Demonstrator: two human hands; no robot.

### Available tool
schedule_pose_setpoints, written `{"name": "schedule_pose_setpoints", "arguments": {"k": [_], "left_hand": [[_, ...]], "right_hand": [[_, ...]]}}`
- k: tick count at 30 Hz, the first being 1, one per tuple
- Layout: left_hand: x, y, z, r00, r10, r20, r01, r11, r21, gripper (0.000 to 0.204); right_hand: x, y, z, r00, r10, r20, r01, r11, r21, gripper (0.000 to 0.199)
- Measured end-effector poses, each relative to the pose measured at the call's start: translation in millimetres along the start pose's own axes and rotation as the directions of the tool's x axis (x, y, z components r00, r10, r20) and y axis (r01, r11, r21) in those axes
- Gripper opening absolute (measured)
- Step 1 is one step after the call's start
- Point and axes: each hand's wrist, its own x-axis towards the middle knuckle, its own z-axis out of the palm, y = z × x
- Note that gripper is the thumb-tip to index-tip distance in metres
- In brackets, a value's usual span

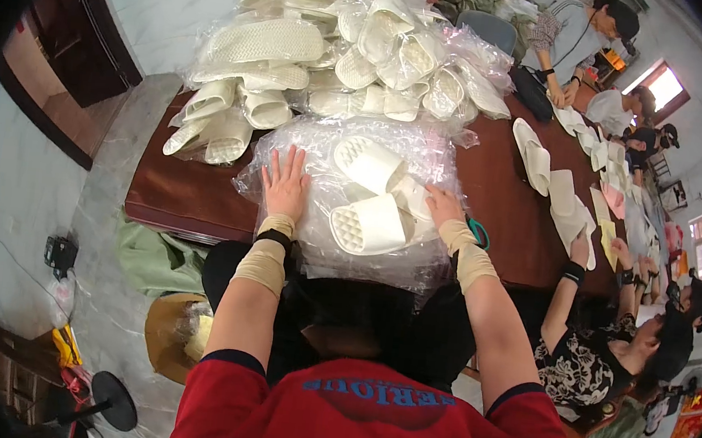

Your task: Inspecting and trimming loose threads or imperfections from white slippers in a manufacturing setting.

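A pair of white slippers lies on a stack of clear plastic bags (297,243) in front of me. The upper slipper (367,163) and the lower slipper (372,223) both have quilted footbeds with toes pointing left. My left hand (286,182) rests flat on the bags, fingers spread, left of the pair. At the slippers' right end, my right hand (446,208) has its curled fingers on the edge of a slipper; its fingertips are partly hidden. Green-handled scissors (478,232) lie just beside that hand.
Bagged white slippers (258,47) form a heap across the far side of the brown table (492,178). Loose slippers (533,157) line its right side, where co-workers (602,356) work. Below on the left stand a cardboard box (164,328) and green cloth (158,259).
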Motion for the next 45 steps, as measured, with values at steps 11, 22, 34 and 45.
{"name": "schedule_pose_setpoints", "arguments": {"k": [11, 22, 34, 45], "left_hand": [[27.8, -0.5, -62.9, 0.982, 0.072, 0.176, -0.069, 0.997, -0.025, 0.052], [-14.2, 60.2, -66.0, 0.786, 0.575, 0.228, -0.487, 0.802, -0.346, 0.02], [25.6, 39.2, -96.9, 0.928, 0.356, 0.113, -0.176, 0.682, -0.71, 0.006], [27.7, 40.4, -106.7, 0.946, 0.316, 0.071, -0.147, 0.616, -0.773, 0.007]], "right_hand": [[-39.1, 53.7, -72.7, 0.818, 0.425, 0.387, -0.343, 0.901, -0.265, 0.041], [-38.9, 66.0, -54.2, 0.8, 0.481, 0.359, -0.373, 0.867, -0.329, 0.045], [-29.7, -45.4, -132.2, 0.943, -0.318, 0.096, 0.288, 0.928, 0.237, 0.062], [-7.3, -151.7, -105.9, 0.853, -0.371, 0.368, 0.414, 0.909, -0.045, 0.046]]}}
